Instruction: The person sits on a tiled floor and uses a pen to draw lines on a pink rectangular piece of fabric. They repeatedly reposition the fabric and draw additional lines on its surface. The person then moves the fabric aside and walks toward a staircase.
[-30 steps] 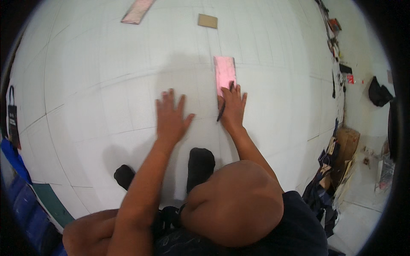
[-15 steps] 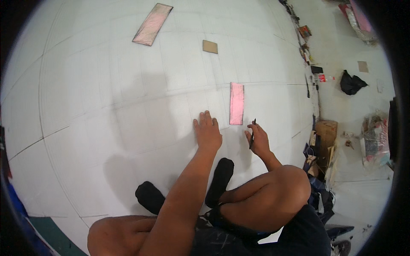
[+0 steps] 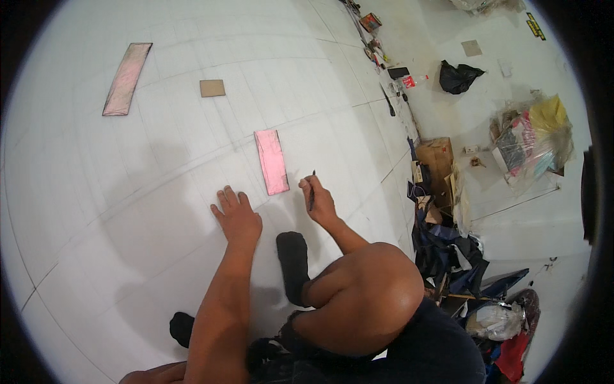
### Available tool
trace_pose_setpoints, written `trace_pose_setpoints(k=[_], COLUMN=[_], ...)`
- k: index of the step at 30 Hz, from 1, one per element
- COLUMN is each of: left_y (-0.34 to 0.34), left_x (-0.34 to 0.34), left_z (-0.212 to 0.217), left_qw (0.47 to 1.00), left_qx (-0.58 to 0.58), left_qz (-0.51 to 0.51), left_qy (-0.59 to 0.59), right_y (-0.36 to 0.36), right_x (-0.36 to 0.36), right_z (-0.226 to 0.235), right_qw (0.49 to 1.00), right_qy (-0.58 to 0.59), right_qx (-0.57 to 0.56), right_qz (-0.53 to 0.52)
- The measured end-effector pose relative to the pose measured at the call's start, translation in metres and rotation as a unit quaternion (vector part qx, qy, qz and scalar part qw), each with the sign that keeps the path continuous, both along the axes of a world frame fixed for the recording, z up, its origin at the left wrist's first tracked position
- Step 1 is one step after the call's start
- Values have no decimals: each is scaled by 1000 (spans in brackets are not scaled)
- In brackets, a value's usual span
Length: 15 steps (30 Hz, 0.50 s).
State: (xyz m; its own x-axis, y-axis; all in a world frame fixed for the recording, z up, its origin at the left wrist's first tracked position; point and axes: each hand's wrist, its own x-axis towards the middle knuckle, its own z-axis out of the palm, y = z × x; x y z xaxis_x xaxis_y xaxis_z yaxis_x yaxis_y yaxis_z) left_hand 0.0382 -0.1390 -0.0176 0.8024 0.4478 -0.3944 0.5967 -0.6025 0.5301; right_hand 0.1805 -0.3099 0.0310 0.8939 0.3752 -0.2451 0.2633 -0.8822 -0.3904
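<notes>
My left hand (image 3: 239, 217) rests palm down with its fingers spread on a large white sheet (image 3: 160, 237) marked with dark drawn lines. Between thin fingers of my right hand (image 3: 321, 201) is a dark pencil (image 3: 312, 192), its tip pointing away from me above the sheet. Just left of that hand lies a pink strip (image 3: 273, 162), apart from both hands. Farther off are a small brown cardboard rectangle (image 3: 212, 88) and a longer, paler pink strip (image 3: 128, 80) with dark edges.
Along the sheet's right side stand a brown cardboard box (image 3: 436, 163) and a heap of dark cloth (image 3: 448, 249). Beyond are a black plastic bag (image 3: 459, 77), a clear plastic bottle (image 3: 412, 81) and a plastic-wrapped bundle (image 3: 534, 137). My socked foot (image 3: 292, 265) is near my left hand.
The view has swung to the right, so the sheet and strips appear farther left. My right hand's fingers have closed more around the pencil. My left hand stays flat.
</notes>
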Motion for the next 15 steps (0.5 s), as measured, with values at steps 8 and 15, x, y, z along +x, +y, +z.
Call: trace_pose_setpoints(k=[8, 15], left_y=[-1, 15], left_x=[10, 37], left_z=[-1, 29], left_qw=[995, 994], left_qx=[96, 77], left_qz=[-23, -25], left_qy=[14, 72], right_y=[16, 17], right_x=[3, 18], right_z=[-51, -94], right_qw=[992, 964], right_qy=[-70, -139], right_qx=[55, 107], right_qz=[91, 199])
